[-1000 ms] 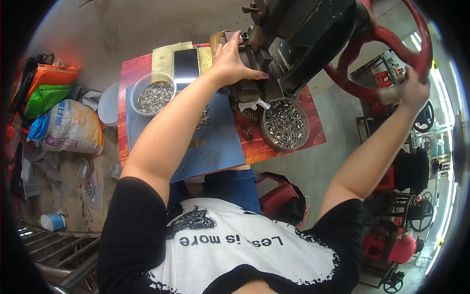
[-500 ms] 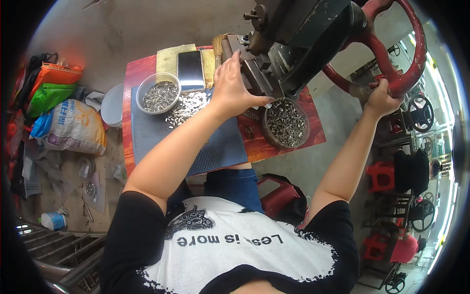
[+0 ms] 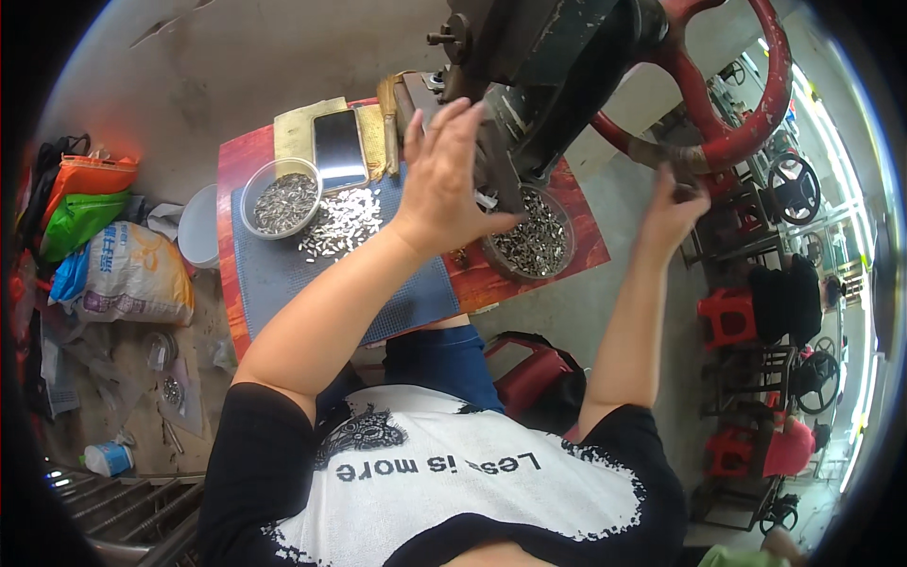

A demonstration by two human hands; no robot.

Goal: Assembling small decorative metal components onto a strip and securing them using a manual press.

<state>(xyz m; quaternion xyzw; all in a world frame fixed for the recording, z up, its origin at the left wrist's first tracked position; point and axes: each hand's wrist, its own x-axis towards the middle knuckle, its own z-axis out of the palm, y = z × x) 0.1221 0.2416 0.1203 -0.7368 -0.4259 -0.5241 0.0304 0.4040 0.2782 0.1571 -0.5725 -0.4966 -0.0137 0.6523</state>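
My left hand is raised with thumb and fingers spread, beside the metal block under the dark hand press. Its thumb reaches over the rim of a clear round tub of small metal pieces; a pale bit shows near the thumb. My right hand, somewhat blurred, is just below the rim of the press's red handwheel, fingers partly curled with a gap between them. Left of my left hand, loose shiny pieces lie on a blue mat by a second tub of metal pieces.
A phone lies on a yellowish cloth, with a brush next to it on the red table. Bags and a white bucket stand left. More handwheels and red stools are at right.
My right hand has come off the handwheel rim, moving left and slightly down. The wheel seems to have turned. My left hand stays spread by the press, its fingers slightly shifted. The whole view has shifted.
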